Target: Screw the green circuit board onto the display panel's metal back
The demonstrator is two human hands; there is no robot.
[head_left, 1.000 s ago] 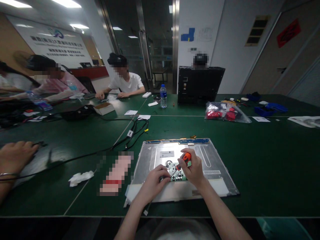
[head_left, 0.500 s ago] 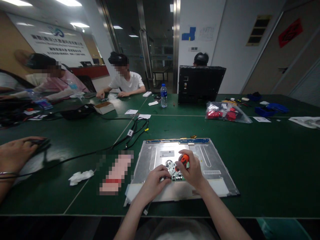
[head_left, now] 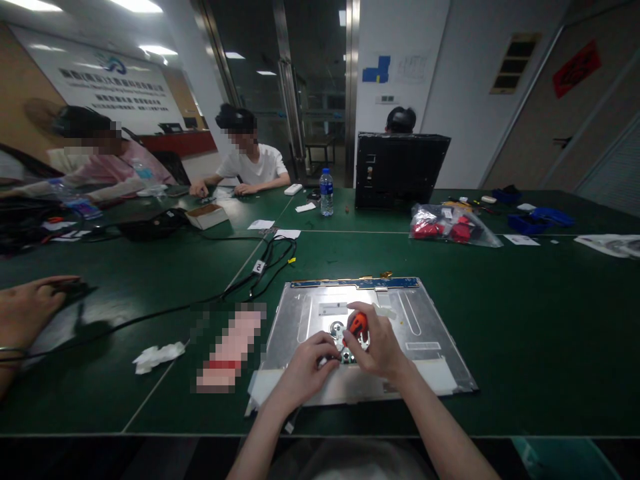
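Observation:
A flat silver display panel point(head_left: 435, 360) lies back side up on the green table in front of me. A small circuit board point(head_left: 349, 357) rests on its middle, partly covered by my hands. My right hand point(head_left: 377, 343) is closed around the orange and black handle of a screwdriver point(head_left: 358, 325), tilted over the board. The screwdriver's tip is too small to make out. My left hand point(head_left: 311, 363) has its fingers curled together at the board's left edge; what they pinch is hidden. A thin cable with a white plug point(head_left: 289, 427) hangs out below my left wrist.
Left of the panel are a blurred pink item point(head_left: 233, 347), crumpled tissue point(head_left: 159, 357) and black cables point(head_left: 260, 267). Another person's hand point(head_left: 30, 313) rests at far left. Behind stand a water bottle point(head_left: 326, 193), a black monitor point(head_left: 400, 170) and a plastic bag point(head_left: 450, 225). Co-workers sit opposite.
My right hand and the screwdriver have shifted slightly left, closer to my left hand. My left hand stays nearly where it was at the board's edge.

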